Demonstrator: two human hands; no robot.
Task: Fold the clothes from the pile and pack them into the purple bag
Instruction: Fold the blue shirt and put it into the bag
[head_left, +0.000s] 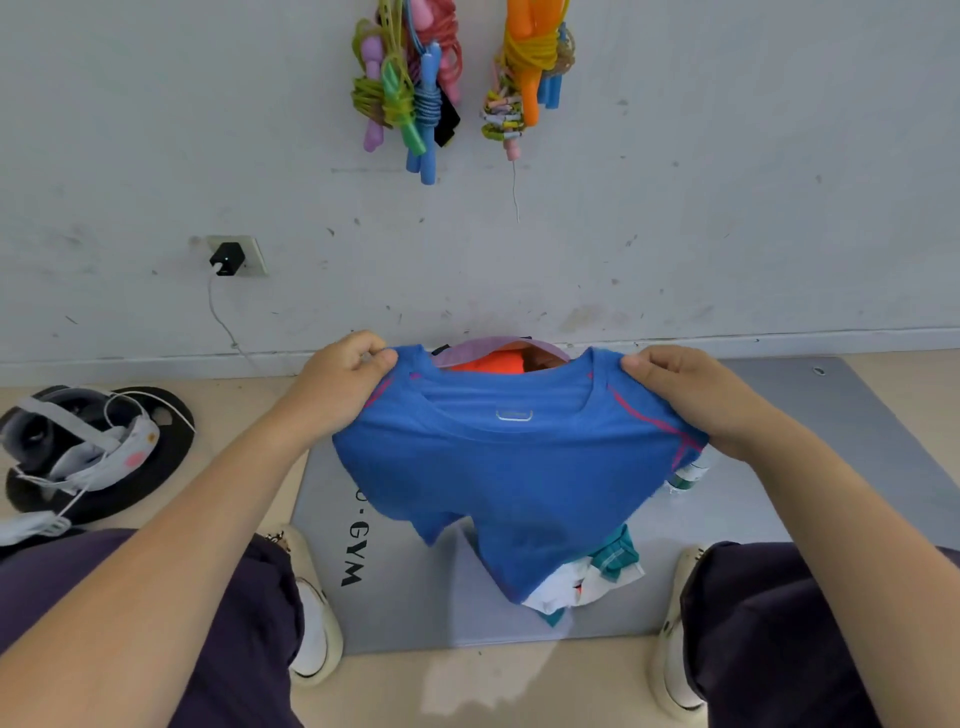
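Left hand (345, 371) and right hand (685, 395) pinch the blue shirt (509, 467) at its shoulders; fabric likely light, limp; hold the seams.

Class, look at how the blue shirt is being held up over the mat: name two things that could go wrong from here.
1. The blue shirt hangs bunched from the left hand and right hand, so it may fold crooked.
2. Its hem trails onto the pile and could drag those clothes across the mat.
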